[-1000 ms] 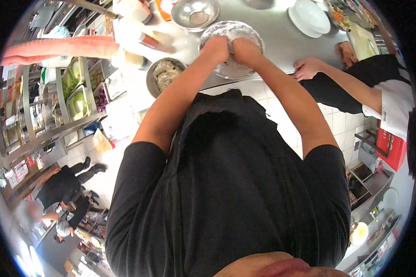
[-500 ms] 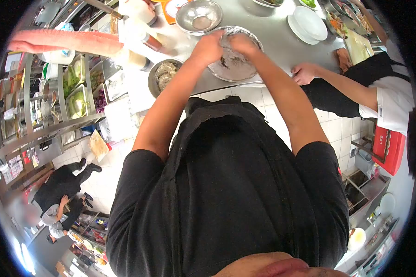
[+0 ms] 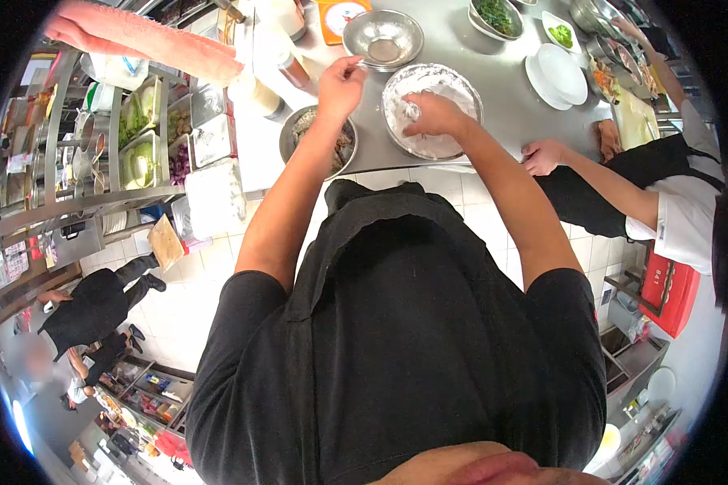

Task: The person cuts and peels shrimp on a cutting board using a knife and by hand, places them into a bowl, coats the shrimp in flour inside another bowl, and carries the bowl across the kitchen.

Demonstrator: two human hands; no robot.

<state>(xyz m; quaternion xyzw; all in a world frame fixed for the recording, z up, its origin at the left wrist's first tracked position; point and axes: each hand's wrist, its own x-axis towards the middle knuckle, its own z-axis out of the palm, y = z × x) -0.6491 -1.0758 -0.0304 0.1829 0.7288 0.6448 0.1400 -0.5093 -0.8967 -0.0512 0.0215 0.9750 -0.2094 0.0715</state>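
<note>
A metal bowl of white powder point(image 3: 453, 89) stands on the steel counter point(image 3: 493, 121). Inside its rim, my right hand point(image 3: 435, 115) reaches over the powder, thumb and fingers apart, with nothing visible between them. My left hand point(image 3: 341, 85) is raised between this bowl and the stacked empty metal bowls point(image 3: 396, 44). Its fingers are curled together; whether anything small is in them is hidden. Below my left forearm sits a metal bowl of wet-looking greyish food pieces point(image 3: 344, 153), partly covered by the arm.
Bottles point(image 3: 291, 69) and an orange scale point(image 3: 332, 24) stand at the left. White plates point(image 3: 562, 73) and a bowl of chopped greens point(image 3: 496, 16) lie toward the right. A co-worker's hand point(image 3: 544, 156) rests by the counter edge at right.
Both hands were together in the powder bowl, by a dark piece. My left hand has lifted out and moved left; my right stays over the powder. The dark piece no longer shows.
</note>
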